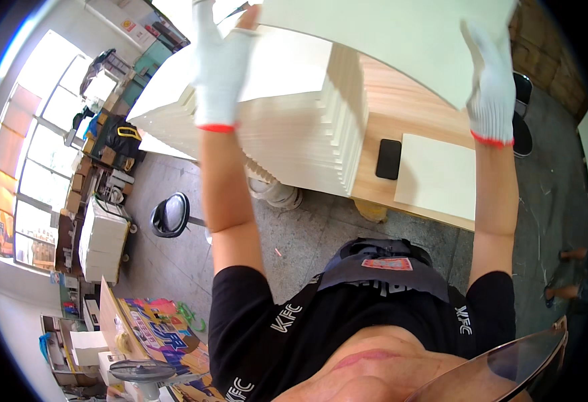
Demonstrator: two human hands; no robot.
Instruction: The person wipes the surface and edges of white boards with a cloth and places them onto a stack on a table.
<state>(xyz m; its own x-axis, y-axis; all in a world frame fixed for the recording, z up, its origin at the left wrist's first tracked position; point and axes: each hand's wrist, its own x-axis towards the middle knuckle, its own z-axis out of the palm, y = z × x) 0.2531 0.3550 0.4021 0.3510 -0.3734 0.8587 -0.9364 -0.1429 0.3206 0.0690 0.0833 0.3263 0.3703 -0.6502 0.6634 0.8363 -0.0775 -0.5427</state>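
Note:
My right hand (pixel 491 87), in a white knit glove with a red cuff, grips the right edge of a large white board (pixel 387 40). The board is raised and tilted above the table, and the top of the picture cuts it off. My left hand (pixel 221 74) wears a matching glove, its thumb tip bare. Its thumb and fingers stand apart, the thumb beside the board's left edge; the fingertips run out of the picture. Below and behind the left hand rises a tall stack of white boards (pixel 294 134), its edges slightly stepped.
The wood-grain table (pixel 381 130) carries the stack, a black phone (pixel 388 159) and a smaller white sheet (pixel 438 175). A black stool (pixel 171 214) stands on the grey floor at left. A white-stacked cart (pixel 104 238) and a fan (pixel 143 372) are farther left. Another person's legs (pixel 565 291) show at right.

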